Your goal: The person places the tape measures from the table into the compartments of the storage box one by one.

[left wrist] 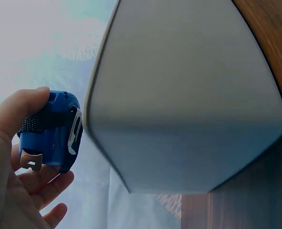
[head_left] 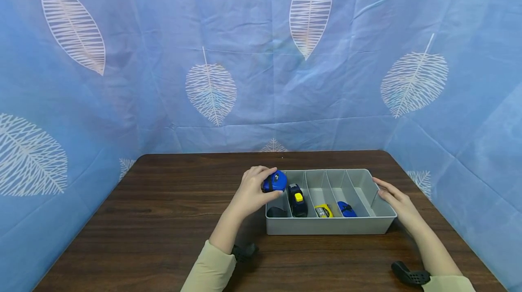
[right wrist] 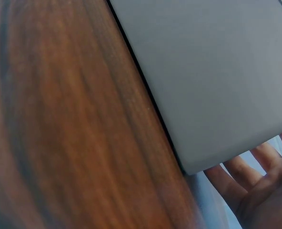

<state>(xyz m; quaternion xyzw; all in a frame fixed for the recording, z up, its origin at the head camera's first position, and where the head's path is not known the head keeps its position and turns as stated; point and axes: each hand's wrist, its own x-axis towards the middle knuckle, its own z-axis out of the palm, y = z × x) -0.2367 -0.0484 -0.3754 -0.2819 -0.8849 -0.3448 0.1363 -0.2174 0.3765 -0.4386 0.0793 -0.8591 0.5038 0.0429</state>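
Note:
My left hand (head_left: 253,190) grips a blue tape measure (head_left: 275,181) between thumb and fingers, over the left end of a grey divided tray (head_left: 326,226). In the left wrist view, the tape measure (left wrist: 55,129) shows a black strap and a metal hook beside the tray's rim. My right hand (head_left: 398,203) touches the tray's right end, fingers extended along its outer wall. Inside the tray are a dark object (head_left: 276,212) in the leftmost compartment, a black tape measure (head_left: 298,201) with a yellow button, a yellow tape measure (head_left: 324,211) and a blue one (head_left: 346,209), each in its own compartment.
The tray stands on a dark brown wooden table (head_left: 163,210), right of the middle. Blue cloth (head_left: 253,92) with white leaf prints hangs behind the table and along both sides. Black wrist straps (head_left: 409,276) are worn on both arms.

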